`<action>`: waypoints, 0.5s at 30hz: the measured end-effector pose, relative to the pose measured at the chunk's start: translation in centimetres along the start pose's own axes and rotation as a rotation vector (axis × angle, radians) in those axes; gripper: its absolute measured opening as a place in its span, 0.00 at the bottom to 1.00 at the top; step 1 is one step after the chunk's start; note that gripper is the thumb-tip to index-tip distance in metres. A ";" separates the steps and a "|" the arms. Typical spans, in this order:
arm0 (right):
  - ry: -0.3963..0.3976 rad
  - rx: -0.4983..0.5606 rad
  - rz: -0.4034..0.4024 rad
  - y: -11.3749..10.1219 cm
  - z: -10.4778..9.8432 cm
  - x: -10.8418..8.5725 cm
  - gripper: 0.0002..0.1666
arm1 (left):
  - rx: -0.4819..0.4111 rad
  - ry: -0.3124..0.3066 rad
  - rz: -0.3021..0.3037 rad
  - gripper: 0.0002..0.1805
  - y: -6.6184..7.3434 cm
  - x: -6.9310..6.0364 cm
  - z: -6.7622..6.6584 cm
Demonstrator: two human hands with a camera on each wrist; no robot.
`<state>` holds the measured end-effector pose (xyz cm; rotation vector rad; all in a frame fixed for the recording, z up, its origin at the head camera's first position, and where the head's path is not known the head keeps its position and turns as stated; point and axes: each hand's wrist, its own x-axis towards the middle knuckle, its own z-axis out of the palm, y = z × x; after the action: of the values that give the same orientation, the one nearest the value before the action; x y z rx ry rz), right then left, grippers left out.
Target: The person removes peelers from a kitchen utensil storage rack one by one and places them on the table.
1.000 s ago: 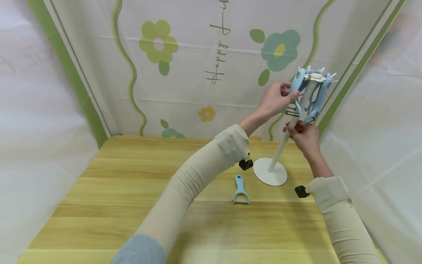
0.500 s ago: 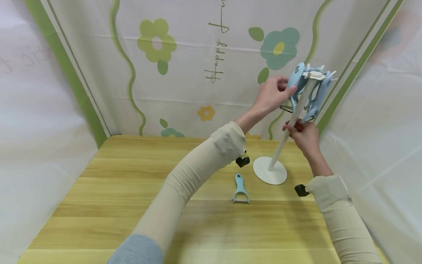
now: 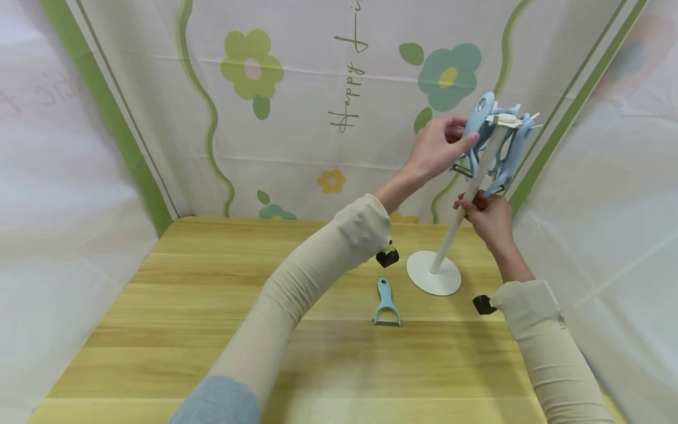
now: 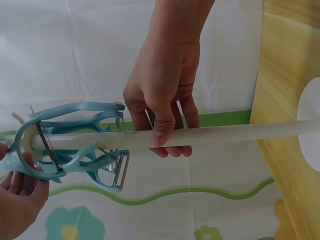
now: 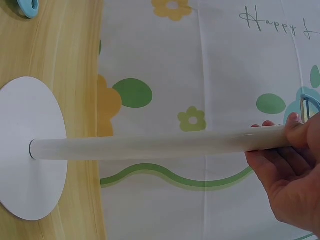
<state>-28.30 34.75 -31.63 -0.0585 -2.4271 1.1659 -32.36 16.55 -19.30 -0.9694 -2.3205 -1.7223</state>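
A white stand with a round base (image 3: pixel 422 281) and a slim pole (image 3: pixel 449 238) rises at the right of the table. Blue peelers (image 3: pixel 512 154) hang from the hooks around its top. My left hand (image 3: pixel 435 148) pinches a light blue peeler (image 3: pixel 477 118) by its handle, whose holed end is above the hooks. Its blade end hangs beside the pole. Below the hanging peelers, my right hand (image 3: pixel 494 222) grips the pole; the left wrist view shows thumb and fingers around the pole (image 4: pixel 225 134). In the right wrist view, my right hand (image 5: pixel 295 175) is partly cut off.
Another light blue peeler (image 3: pixel 385 301) lies flat on the wooden table (image 3: pixel 212 318), left of the base. Behind the table hangs a white flowered curtain (image 3: pixel 296 147), with white side sheets at left and right.
My left hand has lifted the peeler, so its holed end now stands higher than the hooks. The right hand keeps its grip on the pole.
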 end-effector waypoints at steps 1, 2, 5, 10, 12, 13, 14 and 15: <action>-0.001 -0.002 0.002 0.0 0.0 0.0 0.18 | -0.016 -0.003 0.007 0.21 0.0 0.0 -0.1; -0.002 -0.003 0.005 0.0 0.0 0.0 0.18 | -0.032 -0.007 0.016 0.20 -0.1 -0.1 -0.1; -0.009 0.003 0.018 0.0 -0.1 0.0 0.18 | -0.066 -0.017 0.046 0.17 -0.3 -0.2 -0.4; -0.010 -0.001 0.034 -0.1 -0.1 0.0 0.17 | -0.107 -0.044 0.051 0.13 -0.8 -0.4 -0.7; -0.011 -0.001 0.037 -0.1 0.0 0.1 0.17 | -0.121 -0.049 0.047 0.13 -1.0 -0.6 -0.8; -0.012 0.000 0.037 -0.1 0.0 0.1 0.17 | -0.122 -0.049 0.047 0.12 -1.1 -0.6 -0.9; -0.013 0.001 0.037 -0.1 0.0 0.1 0.17 | -0.130 -0.050 0.045 0.12 -1.2 -0.7 -0.9; -0.014 0.003 0.036 -0.1 0.0 0.1 0.17 | -0.135 -0.050 0.042 0.11 -1.3 -0.8 -1.0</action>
<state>-28.36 34.72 -31.53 -0.0943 -2.4462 1.1892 -32.69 15.15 -20.32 -1.0873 -2.2194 -1.8798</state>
